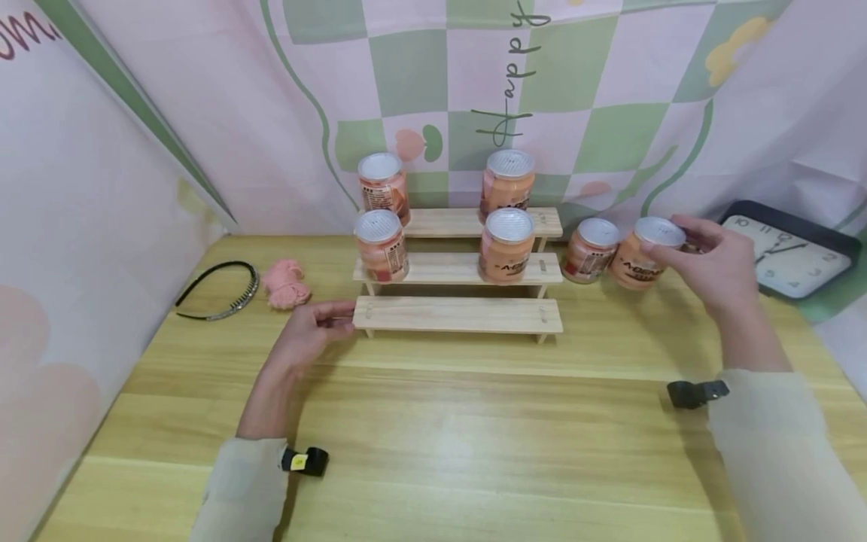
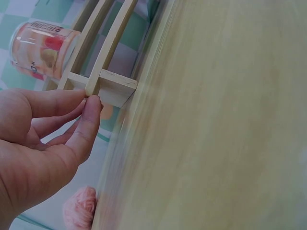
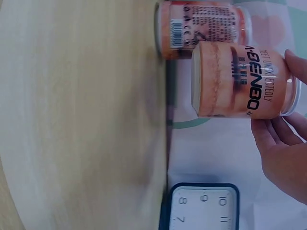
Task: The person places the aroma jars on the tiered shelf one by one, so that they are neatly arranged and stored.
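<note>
My right hand [image 1: 719,263] grips an orange-labelled can [image 1: 638,260] near its silver lid, fingers and thumb around the top. In the right wrist view this can [image 3: 235,80] appears raised a little off the table. Beside it a similar can [image 1: 588,256] stands on the table, right of a three-step wooden rack [image 1: 457,315]. My left hand [image 1: 308,335] pinches the left end of the rack's lowest step, thumb against fingertips in the left wrist view. Two cans stand on the top step, a left one [image 1: 382,188] and a right one [image 1: 508,184]. The middle step holds a left can [image 1: 381,247] and a right can [image 1: 506,247].
A black-framed clock [image 1: 789,248] leans at the table's right back. Left of the rack lie a pink yarn bundle [image 1: 287,284] and a dark headband [image 1: 220,290]. A patterned cloth [image 1: 488,83] hangs behind the wooden table [image 1: 433,452].
</note>
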The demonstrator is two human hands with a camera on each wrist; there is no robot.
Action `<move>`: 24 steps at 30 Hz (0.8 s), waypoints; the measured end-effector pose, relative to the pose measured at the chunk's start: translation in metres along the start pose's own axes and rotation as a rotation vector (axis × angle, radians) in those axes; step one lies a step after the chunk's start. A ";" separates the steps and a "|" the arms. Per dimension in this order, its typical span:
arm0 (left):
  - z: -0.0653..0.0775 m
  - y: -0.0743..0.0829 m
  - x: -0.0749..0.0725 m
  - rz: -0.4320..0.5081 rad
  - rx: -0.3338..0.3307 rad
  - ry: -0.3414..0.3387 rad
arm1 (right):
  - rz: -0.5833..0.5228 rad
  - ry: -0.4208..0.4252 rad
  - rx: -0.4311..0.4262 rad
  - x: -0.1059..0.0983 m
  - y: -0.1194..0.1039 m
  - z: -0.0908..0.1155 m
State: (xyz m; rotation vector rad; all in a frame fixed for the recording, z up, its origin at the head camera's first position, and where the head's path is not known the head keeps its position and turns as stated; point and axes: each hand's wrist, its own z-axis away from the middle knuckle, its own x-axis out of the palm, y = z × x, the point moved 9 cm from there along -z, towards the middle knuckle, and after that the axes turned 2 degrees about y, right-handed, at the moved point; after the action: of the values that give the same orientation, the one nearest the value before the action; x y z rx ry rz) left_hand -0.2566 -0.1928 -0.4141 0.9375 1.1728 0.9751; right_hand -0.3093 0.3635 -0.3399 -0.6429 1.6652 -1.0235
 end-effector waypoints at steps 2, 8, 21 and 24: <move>0.000 -0.001 0.000 0.000 -0.006 0.003 | -0.029 0.000 -0.019 -0.002 -0.005 0.004; 0.000 -0.001 0.000 -0.008 -0.006 0.012 | -0.017 -0.023 -0.062 -0.002 -0.019 0.016; 0.000 -0.001 0.000 -0.009 0.004 0.005 | -0.053 -0.077 -0.134 0.011 -0.049 0.037; 0.000 -0.001 0.000 -0.008 0.007 0.005 | -0.084 -0.091 -0.169 0.016 -0.057 0.041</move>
State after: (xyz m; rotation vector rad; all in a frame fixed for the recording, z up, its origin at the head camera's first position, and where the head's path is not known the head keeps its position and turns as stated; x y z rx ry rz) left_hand -0.2567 -0.1936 -0.4153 0.9357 1.1842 0.9678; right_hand -0.2794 0.3095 -0.3031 -0.8641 1.6676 -0.9045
